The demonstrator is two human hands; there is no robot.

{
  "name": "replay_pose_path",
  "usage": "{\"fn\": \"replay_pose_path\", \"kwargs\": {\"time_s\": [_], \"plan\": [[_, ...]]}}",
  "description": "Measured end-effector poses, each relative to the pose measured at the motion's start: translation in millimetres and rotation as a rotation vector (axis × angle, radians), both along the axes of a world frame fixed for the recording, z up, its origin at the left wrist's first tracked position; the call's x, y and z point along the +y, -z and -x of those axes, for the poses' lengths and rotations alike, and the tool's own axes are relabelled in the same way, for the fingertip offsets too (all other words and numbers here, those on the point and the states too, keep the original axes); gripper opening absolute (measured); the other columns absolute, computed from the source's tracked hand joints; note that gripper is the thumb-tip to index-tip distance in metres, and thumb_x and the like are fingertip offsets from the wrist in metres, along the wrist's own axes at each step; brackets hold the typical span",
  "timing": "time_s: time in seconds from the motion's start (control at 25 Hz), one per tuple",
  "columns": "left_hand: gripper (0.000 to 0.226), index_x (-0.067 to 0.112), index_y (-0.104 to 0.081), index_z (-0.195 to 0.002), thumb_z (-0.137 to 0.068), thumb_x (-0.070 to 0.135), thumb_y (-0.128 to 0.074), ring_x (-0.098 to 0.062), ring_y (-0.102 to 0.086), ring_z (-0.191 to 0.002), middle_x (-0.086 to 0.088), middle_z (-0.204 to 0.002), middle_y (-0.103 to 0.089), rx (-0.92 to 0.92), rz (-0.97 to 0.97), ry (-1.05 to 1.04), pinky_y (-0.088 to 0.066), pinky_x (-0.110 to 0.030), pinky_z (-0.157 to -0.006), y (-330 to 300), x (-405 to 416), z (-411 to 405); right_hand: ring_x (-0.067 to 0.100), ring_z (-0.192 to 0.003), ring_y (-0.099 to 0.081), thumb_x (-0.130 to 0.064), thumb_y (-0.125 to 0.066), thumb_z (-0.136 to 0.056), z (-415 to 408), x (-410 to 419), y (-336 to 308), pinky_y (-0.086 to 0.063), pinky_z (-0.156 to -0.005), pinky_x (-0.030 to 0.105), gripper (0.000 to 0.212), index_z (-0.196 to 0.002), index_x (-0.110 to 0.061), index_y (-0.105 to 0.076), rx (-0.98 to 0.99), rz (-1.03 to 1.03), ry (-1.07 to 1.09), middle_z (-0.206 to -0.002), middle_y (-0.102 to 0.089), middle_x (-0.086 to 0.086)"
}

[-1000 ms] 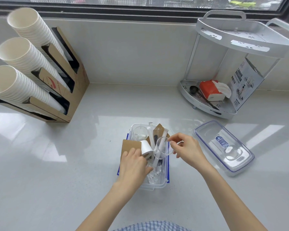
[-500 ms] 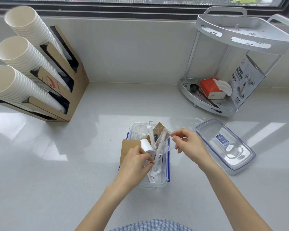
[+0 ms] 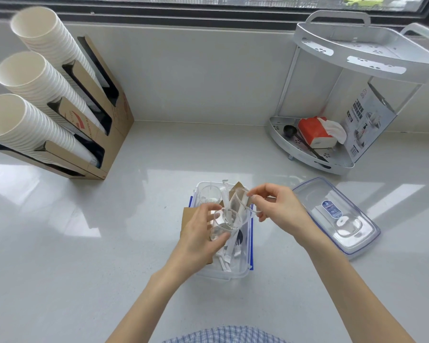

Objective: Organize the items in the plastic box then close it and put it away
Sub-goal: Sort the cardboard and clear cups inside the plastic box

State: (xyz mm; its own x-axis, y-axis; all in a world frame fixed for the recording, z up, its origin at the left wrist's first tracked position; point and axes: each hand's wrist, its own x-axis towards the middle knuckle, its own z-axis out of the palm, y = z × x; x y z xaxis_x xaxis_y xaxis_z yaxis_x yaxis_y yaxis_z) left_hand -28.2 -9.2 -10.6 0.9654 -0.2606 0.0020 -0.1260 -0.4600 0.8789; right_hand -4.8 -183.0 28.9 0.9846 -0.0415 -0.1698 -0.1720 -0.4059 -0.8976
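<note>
- Head view: clear plastic box (image 3: 235, 273) w/ blue latches sits open on the white counter (image 3: 109, 243), right in front of the person.
- Inside the box: a small clear cup (image 3: 209, 195) standing at the far end, wrapped white straws/cutlery (image 3: 224, 259) lying along the bottom, plus a brown paper piece (image 3: 238, 188) sticking up at the back. Brown card (image 3: 190, 216) is at the left edge, can't tell if it's in or just beside.
- Left hand (image 3: 196, 241) fingers curled round a clear plastic cup (image 3: 224, 225), held tilted over the box.
- Right hand (image 3: 280, 209) pinches a 2nd clear cup (image 3: 245, 203) by the rim, thumb + forefinger closed on it, just above the box's right side.
- Lid (image 3: 337, 216) lies flat on the counter to the right of the box, apart from it.
- Cardboard holder (image 3: 102, 134) far left has 3 stacks of white paper cups (image 3: 35, 78).
- Corner rack (image 3: 332, 159) far right: tissue pack (image 3: 315, 132) + black scoop (image 3: 290, 131) on bottom shelf.
</note>
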Motion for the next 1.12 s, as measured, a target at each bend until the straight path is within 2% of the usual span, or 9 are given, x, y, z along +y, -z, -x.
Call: {"fn": "replay_pose_path", "kwargs": {"time_s": [0.08, 0.24, 0.32, 0.44, 0.56, 0.68, 0.84, 0.96, 1.12], "plan": [[0.047, 0.031, -0.036, -0.106, -0.077, 0.014, -0.068, 0.01, -0.053, -0.094, 0.013, -0.107, -0.052, -0.002, 0.049, -0.002, -0.04, 0.005, -0.074, -2, -4, 0, 0.011, -0.054, -0.057, -0.01, -0.053, -0.087, 2, 4, 2, -0.047, -0.052, 0.015, 0.02, -0.077, -0.025, -0.062, 0.034, 0.027, -0.066, -0.075, -0.06, -0.003], [0.055, 0.04, -0.034, -0.107, -0.075, 0.012, -0.07, 0.027, -0.048, -0.09, 0.027, -0.104, -0.044, -0.045, 0.116, -0.014, -0.041, 0.003, -0.072, -1, -6, -1, 0.014, -0.068, -0.059, -0.019, -0.051, -0.089, 3, 11, 10, -0.049, -0.061, 0.021, 0.011, -0.092, -0.025, -0.061, 0.057, 0.141, -0.141, -0.083, -0.06, -0.004], [0.056, 0.041, -0.035, -0.108, -0.075, 0.013, -0.07, 0.024, -0.05, -0.092, 0.027, -0.106, -0.045, -0.03, 0.135, 0.012, -0.042, 0.003, -0.074, -1, -4, -3, 0.011, -0.061, -0.06, -0.016, -0.05, -0.09, 2, 12, 12, -0.047, -0.051, 0.015, 0.014, -0.097, -0.023, -0.059, 0.098, 0.073, -0.14, -0.078, -0.059, -0.004], [0.042, 0.029, -0.045, -0.115, -0.081, 0.017, -0.064, 0.006, -0.056, -0.094, 0.024, -0.103, -0.05, -0.006, 0.142, -0.009, -0.045, -0.003, -0.079, -3, 2, -16, 0.012, -0.054, -0.061, -0.009, -0.049, -0.088, -2, 10, 14, -0.047, -0.047, 0.014, 0.018, -0.095, -0.021, -0.061, 0.119, 0.057, -0.1, -0.075, -0.059, -0.004], [0.022, 0.017, -0.059, -0.109, -0.088, 0.018, -0.053, -0.014, -0.053, -0.087, 0.012, -0.085, -0.054, -0.066, -0.103, -0.198, -0.042, -0.019, -0.08, 0, 11, -47, 0.013, -0.054, -0.061, -0.008, -0.048, -0.086, -6, 5, 17, -0.047, -0.048, 0.013, 0.02, -0.093, -0.02, -0.064, 0.127, 0.061, -0.056, -0.077, -0.059, -0.002], [0.028, 0.016, -0.058, -0.115, -0.09, 0.024, -0.048, -0.024, -0.047, -0.107, -0.005, -0.103, -0.058, -0.084, -0.505, -0.183, -0.034, -0.033, -0.091, 9, 15, -79, 0.015, -0.054, -0.06, -0.008, -0.049, -0.086, -8, 3, 20, -0.047, -0.048, 0.012, 0.02, -0.092, -0.019, -0.064, 0.139, 0.056, -0.038, -0.073, -0.057, -0.005], [0.035, 0.015, -0.055, -0.121, -0.09, 0.03, -0.048, -0.026, -0.043, -0.117, -0.009, -0.119, -0.055, -0.071, -0.806, -0.074, -0.032, -0.036, -0.095, 19, 7, -103, 0.013, -0.053, -0.06, -0.008, -0.049, -0.086, -10, 1, 22, -0.047, -0.046, 0.011, 0.02, -0.091, -0.018, -0.064, 0.156, 0.046, -0.029, -0.074, -0.058, -0.005], [0.035, 0.012, -0.054, -0.12, -0.089, 0.028, -0.049, -0.028, -0.042, -0.119, -0.01, -0.122, -0.054, -0.023, -0.854, -0.057, -0.032, -0.036, -0.096, 26, 3, -111, 0.012, -0.052, -0.06, -0.008, -0.048, -0.086, -13, 1, 23, -0.048, -0.046, 0.011, 0.019, -0.09, -0.019, -0.064, 0.159, 0.047, -0.02, -0.075, -0.058, -0.005], [0.023, 0.01, -0.057, -0.106, -0.09, 0.021, -0.046, -0.029, -0.046, -0.111, -0.011, -0.113, -0.056, -0.025, -0.761, -0.09, -0.034, -0.035, -0.091, 26, 5, -111, 0.01, -0.051, -0.059, -0.009, -0.047, -0.087, -15, 1, 22, -0.048, -0.047, 0.01, 0.02, -0.09, -0.021, -0.062, 0.164, 0.053, -0.012, -0.077, -0.059, -0.006]]}}
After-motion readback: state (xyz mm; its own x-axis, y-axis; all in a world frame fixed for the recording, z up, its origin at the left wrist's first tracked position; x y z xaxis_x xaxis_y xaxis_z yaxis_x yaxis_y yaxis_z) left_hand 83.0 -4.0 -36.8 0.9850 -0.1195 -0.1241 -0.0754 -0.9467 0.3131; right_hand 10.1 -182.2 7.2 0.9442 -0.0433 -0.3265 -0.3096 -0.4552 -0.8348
